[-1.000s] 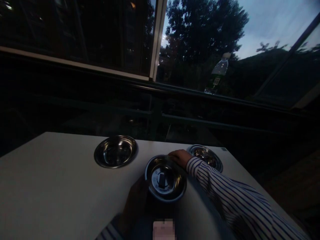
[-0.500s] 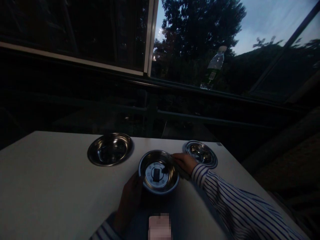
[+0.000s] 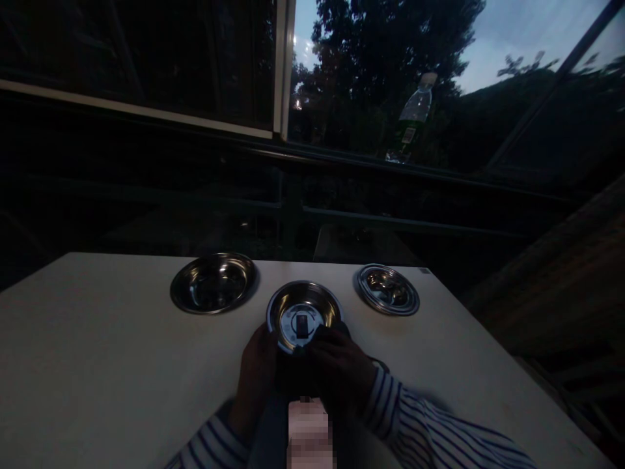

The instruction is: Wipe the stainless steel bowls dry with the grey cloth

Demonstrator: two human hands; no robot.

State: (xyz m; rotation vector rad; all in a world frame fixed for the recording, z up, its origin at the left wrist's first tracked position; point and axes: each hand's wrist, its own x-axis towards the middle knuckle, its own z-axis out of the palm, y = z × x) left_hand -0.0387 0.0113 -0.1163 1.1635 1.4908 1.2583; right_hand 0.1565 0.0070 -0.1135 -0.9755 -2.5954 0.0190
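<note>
A shiny steel bowl (image 3: pixel 305 293) is tilted toward me near the middle of the table, its bright base showing a dark rectangle. My left hand (image 3: pixel 258 361) grips the bowl's left side. At the near right rim, my right hand (image 3: pixel 342 365) is closed and presses what looks like a dark cloth (image 3: pixel 346 327) against the bowl. Most of that cloth is hidden by the hand and the dim light. The right fingertips reach over the rim.
On the white table (image 3: pixel 122 365), a wide steel basin (image 3: pixel 215 283) lies far left and a smaller steel dish (image 3: pixel 388 290) far right. Behind stands a window, with a plastic bottle (image 3: pixel 413 117) at its ledge. A pink, blurred-out object (image 3: pixel 310 433) is close to me.
My right hand has moved from the bowl's right rim round to its near right rim, left and toward me. My left hand still holds the bowl; the view has shifted slightly.
</note>
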